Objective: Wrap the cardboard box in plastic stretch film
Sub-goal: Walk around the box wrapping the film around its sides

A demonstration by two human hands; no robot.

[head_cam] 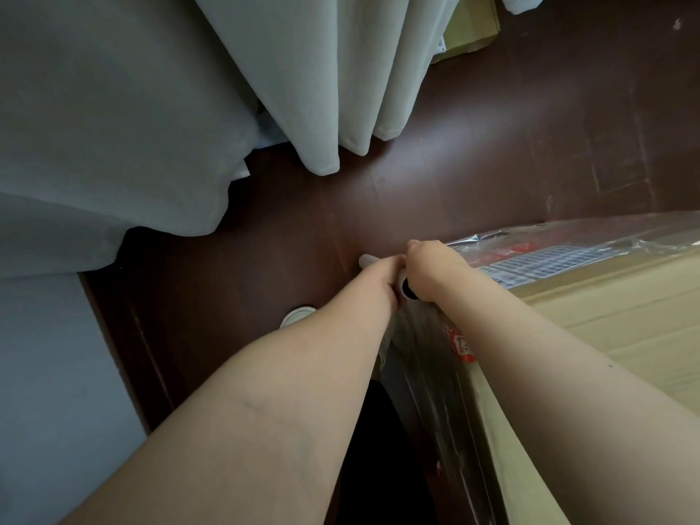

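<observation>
A large cardboard box (613,316) stands on the dark floor at the right, its top plain brown. Clear stretch film (428,377) covers its near side and runs along its far side over printed labels. At the box's corner I hold the film roll (406,289) upright; only its open tube end shows. My left hand (382,272) is closed on the roll from the left and my right hand (430,269) from the right, both touching. The rest of the roll is hidden by my hands and arms.
Pale grey curtains (189,108) hang to the floor at the left and back. A small round white object (299,316) lies on the brown floor (473,145) beside my left forearm. Another cardboard box (473,28) sits at the far back right.
</observation>
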